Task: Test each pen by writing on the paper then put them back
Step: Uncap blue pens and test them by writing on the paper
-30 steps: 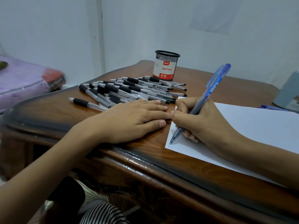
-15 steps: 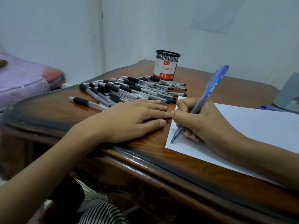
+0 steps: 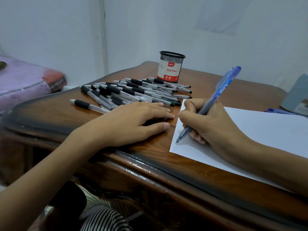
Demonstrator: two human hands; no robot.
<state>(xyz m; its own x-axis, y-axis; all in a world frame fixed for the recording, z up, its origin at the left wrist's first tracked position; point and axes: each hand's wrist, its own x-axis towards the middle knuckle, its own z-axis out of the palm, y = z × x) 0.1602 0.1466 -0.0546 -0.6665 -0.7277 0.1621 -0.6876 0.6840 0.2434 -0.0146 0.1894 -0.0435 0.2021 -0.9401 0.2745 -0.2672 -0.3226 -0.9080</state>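
My right hand (image 3: 210, 124) grips a blue pen (image 3: 216, 94) in a writing hold, its tip down on the near left corner of a white sheet of paper (image 3: 260, 130). A small faint mark shows on the paper just below the tip. My left hand (image 3: 133, 124) lies flat, fingers straight, on the wooden table (image 3: 50, 117) beside the paper's left edge. Behind it lies a heap of several black-grip pens (image 3: 133, 92). A black mesh pen holder (image 3: 171, 67) labelled "Ball Pens" stands upright behind the heap.
Another blue pen (image 3: 280, 111) lies at the far right by a grey-blue box (image 3: 296, 99). A pink-covered bed (image 3: 25, 79) is off the table's left side. White walls close in behind. The table's rounded front edge runs across the foreground.
The blue pen's tip has shifted slightly on the paper as my right hand writes, and a small mark shows. My left hand has stayed flat in place.
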